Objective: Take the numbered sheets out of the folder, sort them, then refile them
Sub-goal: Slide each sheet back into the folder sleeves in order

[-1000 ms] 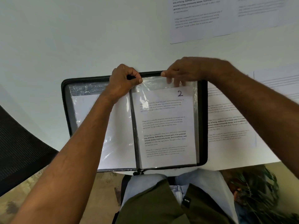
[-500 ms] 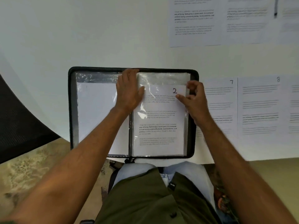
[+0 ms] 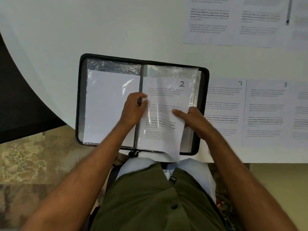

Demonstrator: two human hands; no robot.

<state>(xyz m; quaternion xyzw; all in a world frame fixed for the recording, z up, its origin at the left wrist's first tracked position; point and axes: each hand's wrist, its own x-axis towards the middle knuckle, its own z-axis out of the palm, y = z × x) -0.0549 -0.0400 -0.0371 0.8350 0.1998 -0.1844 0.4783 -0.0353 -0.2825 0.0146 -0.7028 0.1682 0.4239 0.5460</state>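
Far left: a black mesh chair back (image 3: 20,100) sits past the curved edge of the white tabletop (image 3: 83,27).

Centre: the black zip-edged display folder with clear plastic sleeves (image 3: 80,97) lies open flat at the near edge of the tabletop, just in front of me. Its left page holds a white sheet seen from its blank side (image 3: 108,107) inside a sleeve.

My left hand (image 3: 133,109) rests at the folder's spine, fingers curled, thumb and fingertips pinching the left edge of the white printed sheet with a handwritten "2" (image 3: 166,100) in its top right corner. That sheet lies on the right-hand page; whether it is fully inside the sleeve I cannot tell. Its lower right corner lifts and reaches past the folder's near edge.

My right hand (image 3: 195,120) is on the sheet's right edge: thumb flat on top, fingers curled beneath the edge, a holding grip.

Right of the folder: printed sheets lie flat on the tabletop, one numbered "7" (image 3: 225,105), just beside the folder, then one numbered "8" (image 3: 268,110). More printed pages (image 3: 210,22) lie at the far right; their numbers are out of view.
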